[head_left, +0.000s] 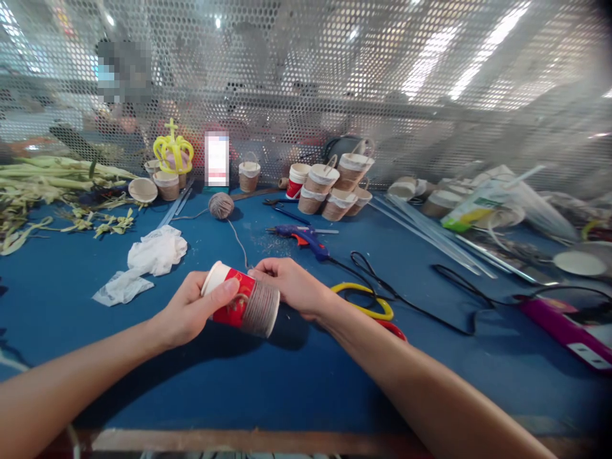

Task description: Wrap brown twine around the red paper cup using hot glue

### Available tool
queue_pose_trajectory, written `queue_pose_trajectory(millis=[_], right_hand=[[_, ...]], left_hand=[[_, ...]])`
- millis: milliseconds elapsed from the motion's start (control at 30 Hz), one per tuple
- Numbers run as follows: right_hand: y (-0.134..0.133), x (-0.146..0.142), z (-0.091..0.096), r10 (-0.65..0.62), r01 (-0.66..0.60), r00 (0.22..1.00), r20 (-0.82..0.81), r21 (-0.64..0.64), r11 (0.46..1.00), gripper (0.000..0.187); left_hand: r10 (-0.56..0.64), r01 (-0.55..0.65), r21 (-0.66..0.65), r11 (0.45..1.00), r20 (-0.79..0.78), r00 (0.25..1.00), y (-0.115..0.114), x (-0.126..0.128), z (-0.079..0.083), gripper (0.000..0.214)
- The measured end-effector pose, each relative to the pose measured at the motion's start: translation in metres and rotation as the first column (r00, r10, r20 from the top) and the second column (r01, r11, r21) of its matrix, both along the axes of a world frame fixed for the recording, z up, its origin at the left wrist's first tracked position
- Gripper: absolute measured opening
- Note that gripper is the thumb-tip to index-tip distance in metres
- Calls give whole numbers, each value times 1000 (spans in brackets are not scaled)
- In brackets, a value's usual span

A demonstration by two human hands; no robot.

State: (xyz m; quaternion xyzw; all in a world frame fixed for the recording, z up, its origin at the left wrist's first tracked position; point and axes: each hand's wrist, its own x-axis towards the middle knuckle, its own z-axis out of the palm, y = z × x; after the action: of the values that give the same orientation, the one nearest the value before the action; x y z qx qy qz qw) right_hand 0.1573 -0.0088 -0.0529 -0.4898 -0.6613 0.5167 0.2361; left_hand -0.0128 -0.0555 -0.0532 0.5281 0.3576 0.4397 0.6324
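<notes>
My left hand [194, 306] grips a red and white paper cup [233, 306], which lies tilted on its side above the table. Grey yarn [261, 309] is wound in tight rows round about half of the cup, toward its right end. My right hand [289, 284] is behind the cup, its thumb and forefinger pinched on the yarn strand at the cup's far side; part of its fingers is hidden. From there the loose strand [238, 241] runs back to a ball of grey yarn [221, 206] on the table.
A blue glue gun [306, 239] and yellow-handled scissors [368, 299] lie right of my hands. Several wrapped cups [339, 204] are stacked behind. A crumpled white cloth [157, 250] lies left. A purple power strip [564, 328] is far right; perforated metal [296, 83] closes the back.
</notes>
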Motion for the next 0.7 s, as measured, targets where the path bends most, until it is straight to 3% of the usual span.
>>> queue_pose_trajectory(millis=[133, 300, 400, 600, 700], right_hand=[[-3, -3, 3, -24, 22, 998, -52, -49, 999, 13], [-4, -4, -1, -44, 39, 995, -90, -60, 997, 8], [-1, -5, -5, -88, 86, 989, -116, -21, 996, 8], [-1, -4, 5, -247, 286, 949, -196, 207, 936, 19], [-10, -6, 11, -177, 231, 970, -164, 420, 878, 18]], left_hand=[[41, -28, -91, 995, 141, 989, 3, 2, 0, 28], [96, -60, -184, 981, 194, 976, 3, 5, 5, 28], [190, -132, -241, 961, 233, 954, 5, 7, 9, 26], [416, -342, -314, 886, 209, 885, 17, 9, 11, 23], [447, -371, -357, 858, 161, 880, 21, 8, 9, 26]])
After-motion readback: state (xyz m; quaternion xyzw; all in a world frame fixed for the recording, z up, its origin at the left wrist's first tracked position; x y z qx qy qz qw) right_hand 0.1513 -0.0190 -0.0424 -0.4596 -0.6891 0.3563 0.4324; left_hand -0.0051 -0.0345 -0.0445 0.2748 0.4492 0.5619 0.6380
